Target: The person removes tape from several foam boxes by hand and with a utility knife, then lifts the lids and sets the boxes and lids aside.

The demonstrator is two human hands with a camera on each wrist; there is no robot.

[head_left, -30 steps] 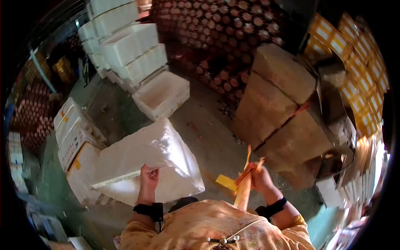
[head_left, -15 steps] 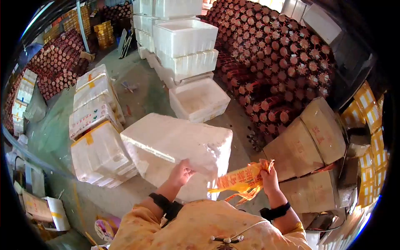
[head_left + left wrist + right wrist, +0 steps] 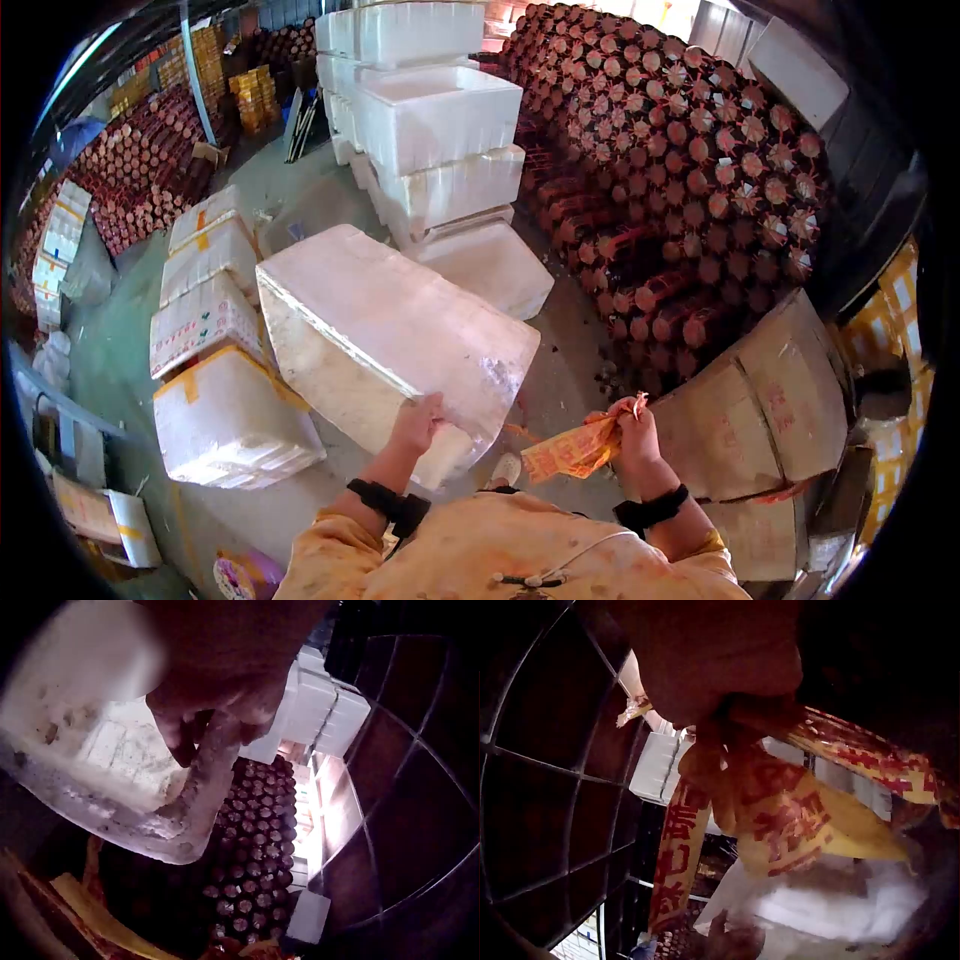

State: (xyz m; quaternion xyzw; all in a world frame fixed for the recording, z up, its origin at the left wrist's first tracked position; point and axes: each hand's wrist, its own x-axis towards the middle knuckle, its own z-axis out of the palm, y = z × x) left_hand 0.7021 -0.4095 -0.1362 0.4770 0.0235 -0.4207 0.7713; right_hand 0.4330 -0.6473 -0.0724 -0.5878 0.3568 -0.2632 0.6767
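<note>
Your left hand (image 3: 416, 424) pinches the foam box (image 3: 400, 310) by its rim (image 3: 208, 776), five o'clock: likely light, crumbly, best held there; your right hand (image 3: 636, 436) grips limp-looking tape (image 3: 568, 452)!

Head view bright, fisheye-bowed, corners black, glare at top. Wrist views dim; left one has blown-out light right of centre, soft blur over foam box (image 3: 112, 834).

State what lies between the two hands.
Head view, left to right: white rectangular foam box, grey floor, then crumpled yellow plastic strip with red lettering.
</note>
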